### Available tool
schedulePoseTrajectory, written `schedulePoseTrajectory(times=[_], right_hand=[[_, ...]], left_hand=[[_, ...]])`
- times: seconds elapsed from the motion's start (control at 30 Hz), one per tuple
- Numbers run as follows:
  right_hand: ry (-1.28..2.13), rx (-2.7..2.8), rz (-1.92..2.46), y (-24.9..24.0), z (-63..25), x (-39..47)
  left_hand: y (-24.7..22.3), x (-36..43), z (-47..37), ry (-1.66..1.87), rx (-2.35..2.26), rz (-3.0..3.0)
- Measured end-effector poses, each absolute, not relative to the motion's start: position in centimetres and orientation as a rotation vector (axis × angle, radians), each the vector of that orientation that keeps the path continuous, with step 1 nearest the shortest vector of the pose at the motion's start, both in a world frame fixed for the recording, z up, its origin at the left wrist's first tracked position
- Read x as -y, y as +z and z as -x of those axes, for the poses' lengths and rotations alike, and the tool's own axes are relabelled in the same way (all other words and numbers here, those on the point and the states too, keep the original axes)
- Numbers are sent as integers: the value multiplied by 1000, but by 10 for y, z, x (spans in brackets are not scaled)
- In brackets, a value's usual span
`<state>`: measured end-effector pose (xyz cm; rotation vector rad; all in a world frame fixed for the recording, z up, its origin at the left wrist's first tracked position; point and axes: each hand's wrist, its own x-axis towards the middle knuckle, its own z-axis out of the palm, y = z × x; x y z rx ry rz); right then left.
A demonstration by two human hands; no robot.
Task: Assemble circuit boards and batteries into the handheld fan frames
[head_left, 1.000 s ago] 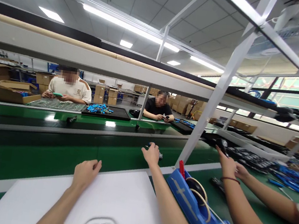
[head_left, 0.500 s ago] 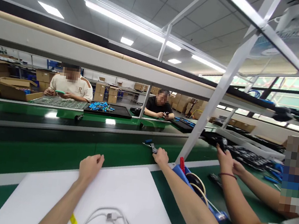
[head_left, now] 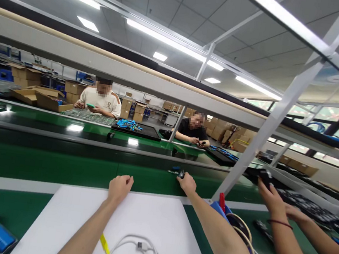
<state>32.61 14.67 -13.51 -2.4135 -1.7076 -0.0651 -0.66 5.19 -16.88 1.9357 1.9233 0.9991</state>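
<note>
Right hand (head_left: 187,183): fingers pinch the small part's (head_left: 177,171) near end
Small part: at the fingertips, over the green belt (head_left: 58,166)
Left hand (head_left: 120,187): curled; grasp cannot be told
Change: right fingers, spread across the part earlier, now have hold of it

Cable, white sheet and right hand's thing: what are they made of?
Cable: probably smooth plastic, bending in loops. Sheet: maybe paper or card, flat, matte white. Held thing: maybe metal or plastic, dark grey; too small to tell.
</note>
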Motion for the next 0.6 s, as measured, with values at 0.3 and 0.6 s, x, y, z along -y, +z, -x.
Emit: schedulePoseTrajectory(times=[0.3, 0.6], right_hand=[[-488, 1902, 2217, -32, -294, -153], [-630, 2264, 1800, 67, -255, -98]], left_hand=[[-168, -53, 11, 1057, -1886, -1837], [-132, -47, 15, 1131, -1738, -1768]])
